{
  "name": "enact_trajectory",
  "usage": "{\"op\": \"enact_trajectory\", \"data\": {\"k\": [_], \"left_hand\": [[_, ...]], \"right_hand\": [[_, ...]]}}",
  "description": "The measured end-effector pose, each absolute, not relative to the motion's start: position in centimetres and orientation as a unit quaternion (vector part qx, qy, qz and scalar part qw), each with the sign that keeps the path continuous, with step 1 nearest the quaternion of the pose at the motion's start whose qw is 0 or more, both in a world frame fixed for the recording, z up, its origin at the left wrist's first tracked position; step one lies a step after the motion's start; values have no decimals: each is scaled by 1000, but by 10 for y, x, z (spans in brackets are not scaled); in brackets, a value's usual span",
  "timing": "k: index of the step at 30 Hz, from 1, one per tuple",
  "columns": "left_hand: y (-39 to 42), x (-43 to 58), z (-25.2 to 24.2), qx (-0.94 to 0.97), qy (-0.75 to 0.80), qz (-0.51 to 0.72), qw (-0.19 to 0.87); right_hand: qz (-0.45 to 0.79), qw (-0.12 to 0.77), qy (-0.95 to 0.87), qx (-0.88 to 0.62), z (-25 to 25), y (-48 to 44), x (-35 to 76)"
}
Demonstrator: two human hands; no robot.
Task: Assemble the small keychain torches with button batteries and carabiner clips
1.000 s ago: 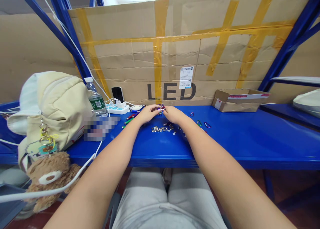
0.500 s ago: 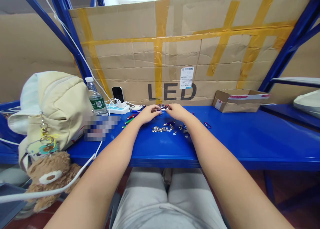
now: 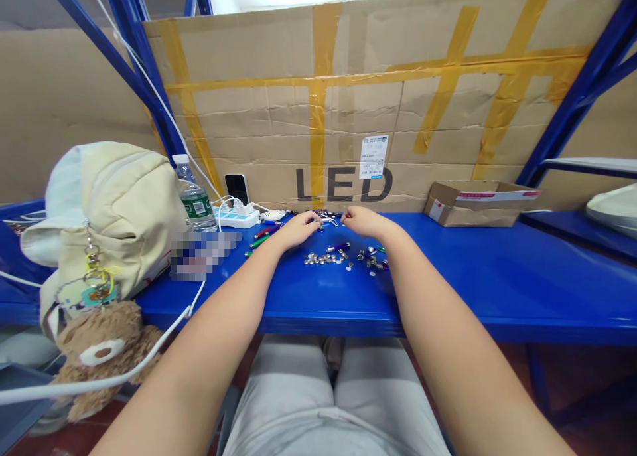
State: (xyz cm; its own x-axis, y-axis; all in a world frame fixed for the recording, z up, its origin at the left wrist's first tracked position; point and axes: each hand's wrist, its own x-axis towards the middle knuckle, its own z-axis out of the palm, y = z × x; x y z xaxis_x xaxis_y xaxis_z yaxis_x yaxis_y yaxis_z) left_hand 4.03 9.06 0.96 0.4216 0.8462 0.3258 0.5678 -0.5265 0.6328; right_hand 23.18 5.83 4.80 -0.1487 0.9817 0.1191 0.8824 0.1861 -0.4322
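Note:
My left hand [image 3: 302,228] is at the back middle of the blue table, its fingers bent and thumb close to them around something small that I cannot make out. Between my hands lies a small heap of metal clips [image 3: 329,220]. To the right, my right hand [image 3: 365,222] has its fingertips pinched together, with a hint of red at them; the thing itself is too small to name. Nearer me lie several small silver button cells [image 3: 321,259], a purple metal tube [image 3: 339,247] and a cluster of small metal parts [image 3: 374,261], partly beside my right forearm.
Red and green pen-like tubes [image 3: 261,237] lie left of my left hand. Behind them are a white power strip [image 3: 236,215], a phone [image 3: 237,188] and a water bottle [image 3: 195,200]. A cream backpack [image 3: 119,204] stands left; an open cardboard box [image 3: 480,207] sits back right.
My right hand has moved a little right, away from the left hand, uncovering more of the clips. My right forearm now covers the blue carabiner. The left hand stays nearly in place.

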Motion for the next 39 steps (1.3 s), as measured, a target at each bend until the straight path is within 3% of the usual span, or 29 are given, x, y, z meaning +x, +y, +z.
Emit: {"op": "enact_trajectory", "data": {"k": [8, 15, 27, 33, 36, 39], "left_hand": [[87, 40, 13, 823, 434, 304, 204], [85, 40, 15, 834, 429, 288, 193], [85, 41, 14, 839, 418, 290, 190], [81, 45, 14, 846, 400, 299, 187], [77, 46, 16, 851, 388, 308, 175], [76, 46, 17, 846, 386, 323, 179]], "right_hand": [[83, -44, -767, -635, 65, 33, 252], [82, -79, -743, -660, 64, 35, 257], [144, 39, -755, -638, 48, 55, 257], [404, 265, -689, -540, 45, 60, 250], [535, 289, -643, -465, 42, 61, 243], [579, 295, -615, -446, 38, 62, 236]]}}
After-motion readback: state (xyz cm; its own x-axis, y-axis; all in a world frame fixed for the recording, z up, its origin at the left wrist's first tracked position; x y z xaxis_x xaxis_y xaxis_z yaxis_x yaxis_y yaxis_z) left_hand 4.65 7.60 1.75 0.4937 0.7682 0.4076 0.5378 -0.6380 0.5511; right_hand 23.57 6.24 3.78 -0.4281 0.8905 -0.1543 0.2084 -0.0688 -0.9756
